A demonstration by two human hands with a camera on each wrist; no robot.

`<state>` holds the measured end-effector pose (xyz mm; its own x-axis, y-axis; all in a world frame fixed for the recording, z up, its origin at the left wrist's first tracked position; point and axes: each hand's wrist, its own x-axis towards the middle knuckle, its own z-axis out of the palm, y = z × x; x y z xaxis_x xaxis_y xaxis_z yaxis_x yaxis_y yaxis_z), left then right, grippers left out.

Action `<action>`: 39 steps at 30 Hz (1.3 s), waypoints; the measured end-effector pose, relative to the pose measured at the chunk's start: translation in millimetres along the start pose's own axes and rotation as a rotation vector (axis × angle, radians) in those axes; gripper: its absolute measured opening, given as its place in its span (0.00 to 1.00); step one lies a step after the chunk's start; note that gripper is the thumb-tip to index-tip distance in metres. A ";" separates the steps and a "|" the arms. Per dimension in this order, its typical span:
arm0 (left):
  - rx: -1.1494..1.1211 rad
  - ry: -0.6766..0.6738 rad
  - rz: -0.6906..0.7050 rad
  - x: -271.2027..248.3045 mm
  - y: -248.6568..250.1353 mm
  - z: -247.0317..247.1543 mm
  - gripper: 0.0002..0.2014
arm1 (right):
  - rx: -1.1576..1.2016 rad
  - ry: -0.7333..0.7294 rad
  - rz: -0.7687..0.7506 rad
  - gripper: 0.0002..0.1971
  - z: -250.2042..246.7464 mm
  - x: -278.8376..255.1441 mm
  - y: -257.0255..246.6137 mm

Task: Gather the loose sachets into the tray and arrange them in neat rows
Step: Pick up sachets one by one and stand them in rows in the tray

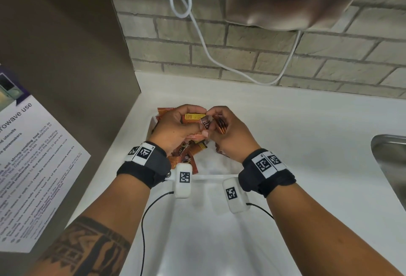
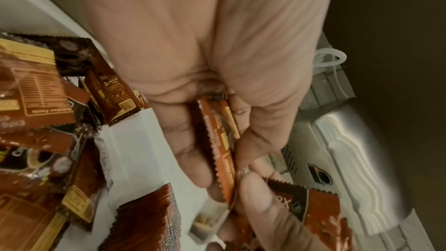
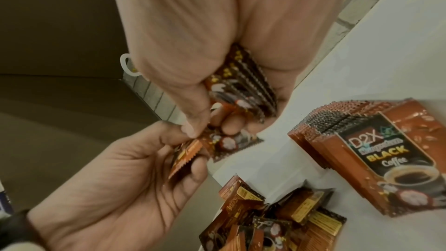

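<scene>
Both hands meet above the back of a white tray (image 1: 216,176) on the counter. My left hand (image 1: 196,126) grips a few orange-brown sachets (image 2: 220,140) with yellow labels. My right hand (image 1: 216,124) grips a stack of brown coffee sachets (image 3: 243,91), and its thumb pinches one more sachet (image 1: 206,123) between the two hands. A loose pile of sachets (image 3: 277,217) lies in the left part of the tray. To the right of it, a neat row of sachets (image 3: 357,140) stands on the tray floor, mostly hidden by my right hand in the head view.
A steel sink (image 1: 391,165) is set into the white counter at the right. A brown panel with a microwave notice (image 1: 33,165) walls off the left. A white cable (image 1: 197,34) hangs down the brick wall, beside a metal wall unit (image 1: 296,1).
</scene>
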<state>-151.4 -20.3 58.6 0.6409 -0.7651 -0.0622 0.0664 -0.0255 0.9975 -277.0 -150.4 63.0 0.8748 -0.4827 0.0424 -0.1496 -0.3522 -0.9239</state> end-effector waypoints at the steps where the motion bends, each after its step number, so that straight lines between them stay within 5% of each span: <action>1: -0.001 0.004 0.002 0.2 1.1 -1.1 0.18 | 0.011 0.046 0.022 0.25 -1.0 2.0 -0.4; 5: -0.002 -0.114 -0.018 -1.2 6.4 -9.3 0.18 | 0.097 0.024 0.147 0.36 -13.6 8.2 -0.6; 9: 0.015 -0.186 -0.051 -3.2 8.3 -10.8 0.17 | 0.356 -0.199 0.192 0.25 -14.6 5.9 -0.6; 19: -0.026 -0.104 -0.030 -5.0 2.6 -2.1 0.19 | 0.665 -0.159 0.233 0.21 -7.4 0.4 -1.2; 26: -0.101 -0.056 -0.065 -4.3 -3.7 -7.1 0.24 | 0.630 -0.014 0.314 0.18 -15.1 2.8 3.8; 31: -0.052 -0.121 -0.060 -5.4 -1.1 -2.5 0.30 | 0.439 0.034 0.219 0.16 -10.1 5.0 5.0; 34: -0.016 -0.100 -0.067 -6.2 1.4 2.6 0.25 | 0.461 0.016 0.222 0.15 -7.6 3.9 -0.5; 39: -0.157 0.023 -0.187 -4.7 -3.1 -1.5 0.15 | 0.209 0.186 0.095 0.10 -11.8 3.8 1.4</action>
<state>-153.5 -15.7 55.7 0.6230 -0.7419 -0.2481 0.3028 -0.0636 0.9509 -279.4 -162.2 66.3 0.7592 -0.6509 0.0035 -0.1113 -0.1352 -0.9845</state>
